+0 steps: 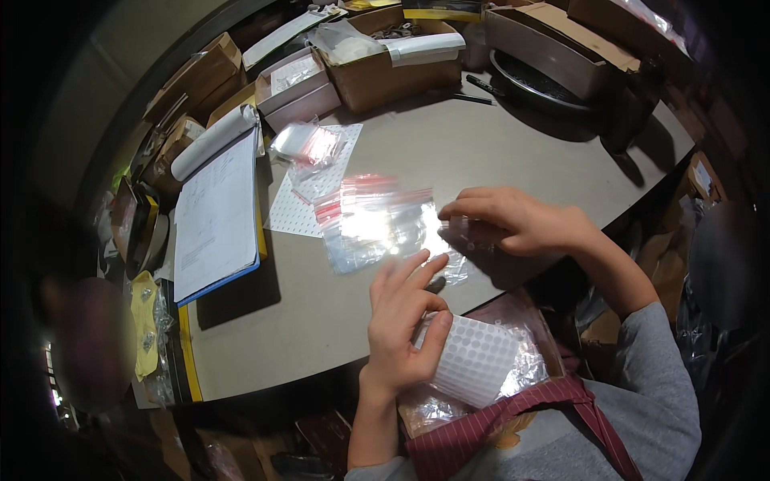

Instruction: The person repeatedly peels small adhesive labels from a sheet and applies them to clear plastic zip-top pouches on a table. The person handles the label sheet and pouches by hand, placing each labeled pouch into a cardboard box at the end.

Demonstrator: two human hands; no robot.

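My left hand [405,321] grips a white sheet of small round stickers [479,358] at its left edge, thumb on top, fingers stretched toward the table. The sheet rests on crinkled clear plastic [525,365] in my lap. My right hand [513,220] presses fingertips down on a small clear zip bag [461,240] at the table's near edge. To its left lies a spread of several clear zip bags with red seals [373,220], glaring under the light.
A white dotted sheet [309,200] and another heap of zip bags [309,146] lie farther back. An open paper pad on a blue clipboard [216,212] sits left. Cardboard boxes [385,68] and a black round tray [537,80] line the far edge.
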